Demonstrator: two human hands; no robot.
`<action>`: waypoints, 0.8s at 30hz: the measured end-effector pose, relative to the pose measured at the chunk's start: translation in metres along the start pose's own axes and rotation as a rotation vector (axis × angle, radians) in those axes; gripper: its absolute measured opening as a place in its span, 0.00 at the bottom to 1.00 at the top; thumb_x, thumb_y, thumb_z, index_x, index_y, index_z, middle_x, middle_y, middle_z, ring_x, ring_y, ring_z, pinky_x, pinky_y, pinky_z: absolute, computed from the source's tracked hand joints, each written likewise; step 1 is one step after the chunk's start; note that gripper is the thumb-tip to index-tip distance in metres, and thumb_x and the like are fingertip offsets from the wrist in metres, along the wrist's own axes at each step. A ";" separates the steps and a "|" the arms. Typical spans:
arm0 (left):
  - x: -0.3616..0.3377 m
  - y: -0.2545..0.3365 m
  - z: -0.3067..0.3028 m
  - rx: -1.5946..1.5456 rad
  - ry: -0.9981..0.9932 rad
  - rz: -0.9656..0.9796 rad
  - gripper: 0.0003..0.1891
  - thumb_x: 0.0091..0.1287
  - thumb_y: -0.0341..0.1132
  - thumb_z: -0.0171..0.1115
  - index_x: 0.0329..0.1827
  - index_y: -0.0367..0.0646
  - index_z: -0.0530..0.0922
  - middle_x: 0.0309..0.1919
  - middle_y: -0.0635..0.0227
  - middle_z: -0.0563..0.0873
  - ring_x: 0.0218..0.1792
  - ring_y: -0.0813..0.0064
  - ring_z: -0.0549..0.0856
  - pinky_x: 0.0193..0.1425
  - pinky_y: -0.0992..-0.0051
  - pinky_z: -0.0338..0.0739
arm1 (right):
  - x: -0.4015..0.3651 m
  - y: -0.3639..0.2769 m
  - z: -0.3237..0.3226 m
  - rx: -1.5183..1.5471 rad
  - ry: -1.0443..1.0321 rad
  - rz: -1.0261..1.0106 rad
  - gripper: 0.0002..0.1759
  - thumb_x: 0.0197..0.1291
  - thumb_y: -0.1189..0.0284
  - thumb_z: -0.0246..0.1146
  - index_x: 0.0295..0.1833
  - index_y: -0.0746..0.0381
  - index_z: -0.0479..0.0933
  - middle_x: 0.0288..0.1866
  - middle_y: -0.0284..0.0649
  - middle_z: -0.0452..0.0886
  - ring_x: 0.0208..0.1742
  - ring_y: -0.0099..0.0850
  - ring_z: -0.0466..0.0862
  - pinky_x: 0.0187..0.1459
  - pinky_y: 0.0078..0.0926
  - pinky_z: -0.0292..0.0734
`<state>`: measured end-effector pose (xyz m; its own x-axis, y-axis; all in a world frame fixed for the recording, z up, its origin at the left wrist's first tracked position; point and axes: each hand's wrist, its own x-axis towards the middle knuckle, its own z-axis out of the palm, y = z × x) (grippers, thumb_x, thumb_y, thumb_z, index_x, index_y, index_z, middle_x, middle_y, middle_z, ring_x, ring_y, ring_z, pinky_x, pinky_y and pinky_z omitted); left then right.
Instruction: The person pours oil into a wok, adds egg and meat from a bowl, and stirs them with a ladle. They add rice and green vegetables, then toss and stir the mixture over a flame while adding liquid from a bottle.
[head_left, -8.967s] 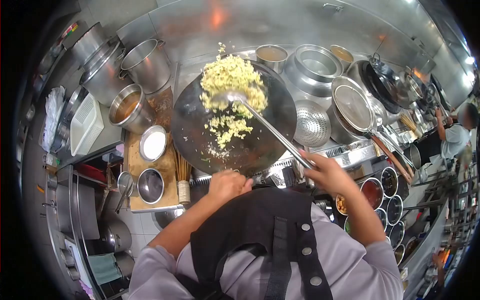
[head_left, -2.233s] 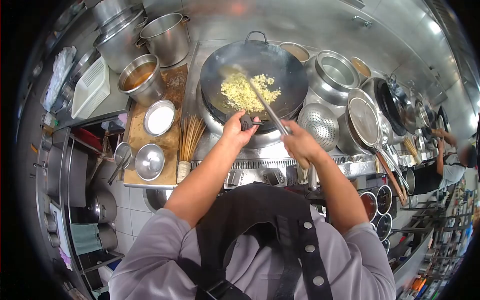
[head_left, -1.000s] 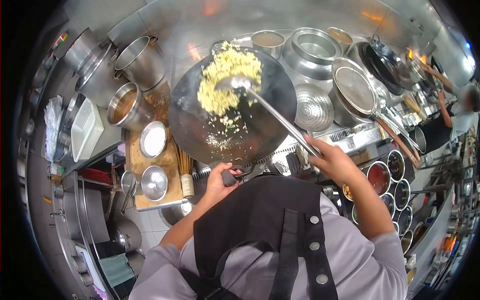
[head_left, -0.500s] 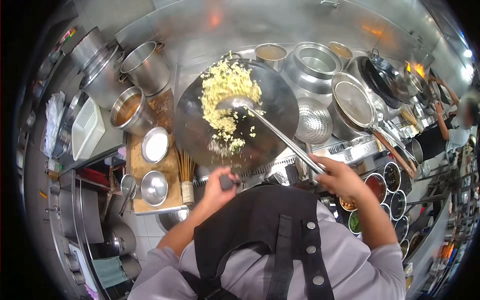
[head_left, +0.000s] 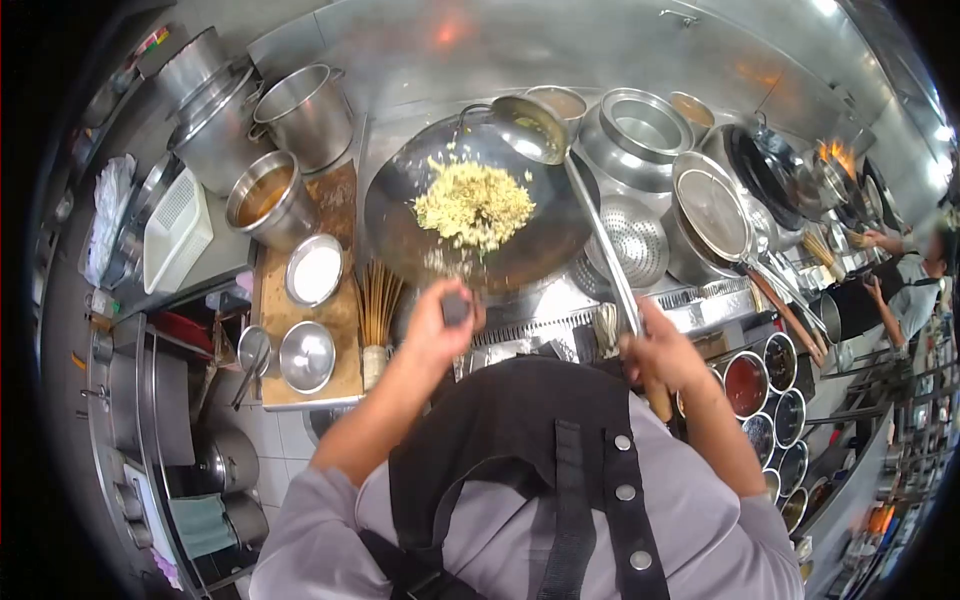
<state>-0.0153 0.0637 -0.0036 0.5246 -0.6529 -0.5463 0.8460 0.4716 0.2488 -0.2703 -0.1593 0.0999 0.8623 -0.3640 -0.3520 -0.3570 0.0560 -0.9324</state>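
Note:
A large dark wok [head_left: 400, 210] holds a heap of yellow fried rice or egg [head_left: 475, 205] near its middle. My left hand [head_left: 440, 325] is closed round the dark handle at the wok's near edge. In my right hand [head_left: 662, 350] is the long metal shaft of a ladle [head_left: 532, 128]. The ladle's bowl is over the wok's far right rim, above the food and apart from it. A perforated strainer [head_left: 636, 240] lies just right of the wok.
Left of the wok stand a pot of brown liquid [head_left: 262, 200], a bowl of white contents [head_left: 314, 270], an empty metal bowl [head_left: 307, 357] and bamboo sticks [head_left: 378, 310]. Sauce containers [head_left: 746, 385] are at right. A co-worker [head_left: 905, 285] stands farther right near flames.
The ladle has lifted off the food and moved to the wok's far right rim. The food has slid nearer and gathered into a rounder heap. The wok appears tilted differently.

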 end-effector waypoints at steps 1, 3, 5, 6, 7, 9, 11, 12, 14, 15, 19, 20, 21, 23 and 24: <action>0.010 0.009 0.016 0.070 0.051 0.031 0.05 0.66 0.31 0.63 0.33 0.44 0.76 0.29 0.66 0.80 0.31 0.69 0.80 0.39 0.63 0.80 | 0.002 -0.018 0.003 -0.049 0.091 0.025 0.31 0.67 0.78 0.58 0.75 0.60 0.63 0.25 0.32 0.73 0.19 0.23 0.74 0.19 0.24 0.71; 0.032 0.021 0.013 0.137 0.076 0.022 0.04 0.67 0.31 0.62 0.35 0.43 0.76 0.29 0.66 0.80 0.31 0.70 0.80 0.39 0.63 0.81 | 0.011 -0.037 0.004 -0.049 0.165 0.004 0.29 0.66 0.76 0.59 0.73 0.61 0.65 0.24 0.32 0.72 0.17 0.23 0.72 0.18 0.26 0.69; 0.023 0.022 0.015 0.265 0.067 0.119 0.03 0.67 0.30 0.63 0.36 0.43 0.77 0.30 0.66 0.81 0.31 0.70 0.81 0.37 0.63 0.82 | 0.022 -0.042 -0.008 0.007 0.151 0.015 0.30 0.65 0.76 0.60 0.73 0.61 0.65 0.24 0.32 0.73 0.17 0.23 0.73 0.18 0.25 0.69; 0.008 0.015 0.014 0.339 0.056 0.188 0.03 0.66 0.29 0.63 0.37 0.42 0.78 0.30 0.65 0.81 0.31 0.70 0.81 0.35 0.64 0.82 | 0.026 -0.042 -0.016 0.008 0.153 0.019 0.30 0.65 0.76 0.61 0.73 0.62 0.65 0.24 0.32 0.73 0.17 0.23 0.73 0.18 0.25 0.68; 0.011 0.012 -0.001 0.366 0.046 0.238 0.03 0.64 0.27 0.64 0.38 0.42 0.79 0.30 0.64 0.81 0.30 0.69 0.83 0.30 0.65 0.82 | 0.027 -0.042 -0.021 -0.057 0.193 0.018 0.29 0.65 0.75 0.61 0.72 0.63 0.66 0.25 0.33 0.73 0.18 0.23 0.73 0.18 0.25 0.68; 0.006 0.004 -0.027 0.618 -0.008 0.484 0.14 0.60 0.22 0.64 0.49 0.39 0.75 0.33 0.64 0.80 0.30 0.68 0.83 0.28 0.66 0.82 | 0.023 -0.058 -0.016 -0.139 0.227 0.072 0.26 0.66 0.75 0.60 0.69 0.63 0.67 0.27 0.33 0.73 0.18 0.23 0.73 0.19 0.25 0.70; -0.005 0.007 -0.034 0.768 -0.036 0.636 0.19 0.59 0.20 0.65 0.52 0.39 0.73 0.35 0.64 0.80 0.31 0.68 0.83 0.27 0.67 0.82 | 0.014 -0.078 -0.002 -0.158 0.190 0.177 0.24 0.66 0.76 0.59 0.67 0.61 0.67 0.27 0.33 0.73 0.18 0.24 0.73 0.18 0.25 0.70; -0.009 0.010 -0.036 0.723 0.001 0.593 0.21 0.57 0.20 0.65 0.54 0.39 0.71 0.38 0.63 0.80 0.31 0.68 0.83 0.28 0.67 0.82 | 0.007 -0.085 0.010 -0.131 0.137 0.248 0.23 0.66 0.76 0.59 0.66 0.60 0.67 0.27 0.33 0.72 0.18 0.24 0.73 0.18 0.26 0.70; -0.017 0.016 -0.033 0.676 0.041 0.521 0.24 0.56 0.19 0.65 0.56 0.39 0.69 0.40 0.62 0.80 0.31 0.67 0.84 0.28 0.67 0.83 | -0.015 -0.094 0.052 0.284 0.042 0.334 0.15 0.69 0.75 0.58 0.58 0.57 0.67 0.27 0.32 0.71 0.18 0.22 0.71 0.18 0.27 0.70; -0.022 0.025 -0.024 0.666 0.043 0.448 0.24 0.57 0.19 0.65 0.56 0.39 0.69 0.42 0.62 0.80 0.31 0.67 0.83 0.28 0.66 0.83 | -0.016 -0.093 0.068 0.411 -0.026 0.339 0.14 0.70 0.74 0.58 0.58 0.57 0.68 0.27 0.31 0.71 0.19 0.21 0.71 0.19 0.26 0.70; -0.027 0.042 -0.018 0.397 0.088 0.081 0.14 0.62 0.24 0.66 0.49 0.39 0.73 0.32 0.63 0.80 0.24 0.71 0.81 0.35 0.67 0.84 | -0.023 -0.078 0.100 1.138 -0.253 0.516 0.10 0.75 0.70 0.56 0.57 0.61 0.72 0.29 0.30 0.71 0.24 0.19 0.70 0.24 0.19 0.66; -0.040 0.040 -0.008 0.283 0.175 -0.007 0.12 0.63 0.25 0.66 0.46 0.40 0.73 0.31 0.63 0.79 0.23 0.73 0.80 0.38 0.66 0.84 | -0.029 -0.072 0.103 1.155 -0.240 0.530 0.10 0.75 0.70 0.56 0.57 0.61 0.72 0.29 0.30 0.71 0.24 0.19 0.70 0.24 0.19 0.66; -0.044 0.036 -0.013 0.201 0.203 -0.054 0.11 0.63 0.25 0.66 0.43 0.41 0.73 0.31 0.65 0.79 0.23 0.74 0.79 0.41 0.66 0.84 | -0.040 -0.068 0.105 1.235 -0.270 0.501 0.12 0.76 0.68 0.56 0.59 0.61 0.73 0.30 0.30 0.71 0.24 0.19 0.69 0.24 0.19 0.66; -0.063 0.023 -0.015 0.121 0.234 -0.089 0.10 0.63 0.24 0.67 0.40 0.43 0.72 0.32 0.67 0.78 0.23 0.76 0.78 0.42 0.66 0.84 | -0.058 -0.062 0.105 1.278 -0.239 0.453 0.19 0.78 0.62 0.55 0.66 0.62 0.73 0.29 0.33 0.72 0.24 0.22 0.71 0.22 0.21 0.67; -0.062 0.016 -0.021 0.128 0.241 -0.103 0.10 0.63 0.24 0.67 0.40 0.43 0.72 0.32 0.67 0.78 0.23 0.76 0.78 0.42 0.66 0.84 | -0.061 -0.054 0.101 1.289 -0.226 0.457 0.19 0.78 0.62 0.55 0.66 0.62 0.73 0.29 0.33 0.72 0.24 0.22 0.71 0.22 0.21 0.67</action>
<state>-0.0363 0.1235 0.0174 0.4104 -0.5265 -0.7446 0.9068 0.3218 0.2723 -0.2679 -0.0461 0.1632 0.8430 0.0694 -0.5334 -0.1470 0.9836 -0.1044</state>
